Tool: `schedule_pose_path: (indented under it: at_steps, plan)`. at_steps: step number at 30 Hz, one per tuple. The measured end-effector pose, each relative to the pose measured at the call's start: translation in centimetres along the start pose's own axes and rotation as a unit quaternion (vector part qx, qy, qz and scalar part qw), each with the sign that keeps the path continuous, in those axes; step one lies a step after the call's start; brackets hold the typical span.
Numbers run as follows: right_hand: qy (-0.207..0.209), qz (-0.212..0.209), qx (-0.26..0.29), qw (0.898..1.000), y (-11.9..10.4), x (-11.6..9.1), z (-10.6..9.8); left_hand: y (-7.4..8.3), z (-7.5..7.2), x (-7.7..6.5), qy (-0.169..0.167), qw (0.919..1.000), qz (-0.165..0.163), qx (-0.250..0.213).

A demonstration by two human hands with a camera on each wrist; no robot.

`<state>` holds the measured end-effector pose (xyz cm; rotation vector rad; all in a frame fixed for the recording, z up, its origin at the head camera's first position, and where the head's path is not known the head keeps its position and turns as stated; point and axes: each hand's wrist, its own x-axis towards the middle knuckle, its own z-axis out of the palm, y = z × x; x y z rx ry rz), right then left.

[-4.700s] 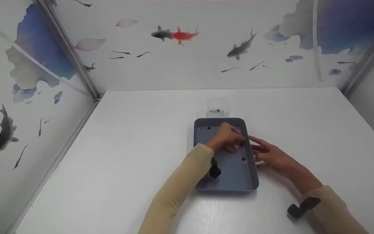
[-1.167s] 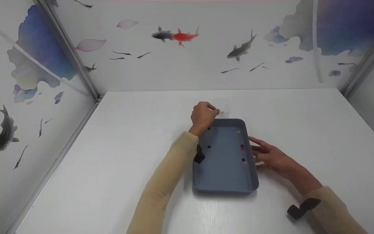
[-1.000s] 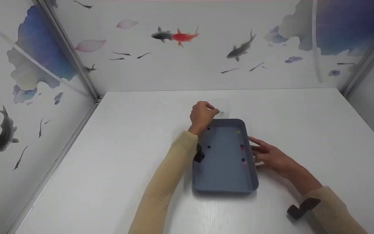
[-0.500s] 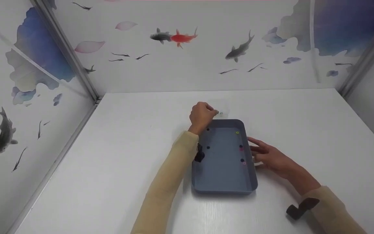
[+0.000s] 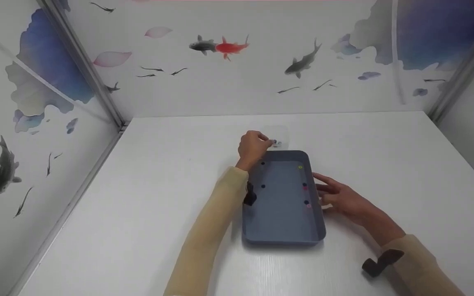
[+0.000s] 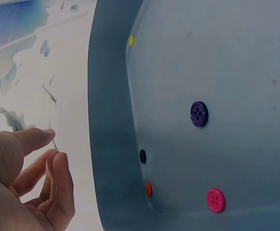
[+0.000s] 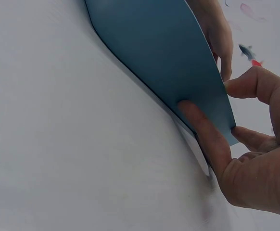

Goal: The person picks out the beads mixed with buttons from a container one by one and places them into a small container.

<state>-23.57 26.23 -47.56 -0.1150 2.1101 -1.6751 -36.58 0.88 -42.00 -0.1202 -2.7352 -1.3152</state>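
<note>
My left hand [image 5: 253,148] hovers over a clear box [image 5: 282,133] behind a blue-grey tray [image 5: 284,238]. In the left wrist view its thumb and forefinger stand slightly apart, with nothing visible between them. A few small buttons [image 5: 277,143] lie in the box by the fingertips. Inside the tray are several loose buttons, among them a purple button [image 6: 199,114], a pink button [image 6: 216,200], a black button [image 6: 142,156], an orange button [image 6: 148,189] and a yellow button [image 6: 131,40]. My right hand [image 5: 346,202] rests with extended fingers against the tray's right outer wall.
The tray and box stand on a white table [image 5: 159,185]. Behind it rises a white wall [image 5: 257,98] printed with fish and leaves; another printed wall [image 5: 56,131] is on the left. Black wrist cameras sit on both sleeves.
Over these frames, my left hand moves from inside the tray to the clear box. A yellow button shows in the tray where the hand was. The right hand keeps its place.
</note>
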Motion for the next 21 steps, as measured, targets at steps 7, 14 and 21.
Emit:
schedule_pose_path:
  at_steps: [7, 14, 21]
  plan:
    - [-0.003, 0.0, 0.007, 1.0, 0.1, 0.0, -0.1, -0.7, -1.1, -0.2, -0.003, 0.9996, 0.002, -0.027]
    - [-0.008, -0.004, 0.011, 1.0, 0.0, -0.1, -0.2, -1.8, -3.2, -0.4, -0.005, 0.9998, 0.007, -0.019]
    - [0.001, -0.006, 0.022, 1.0, -0.5, -0.3, -0.4, -4.0, -5.7, -0.7, -0.028, 0.999, 0.03, 0.015]
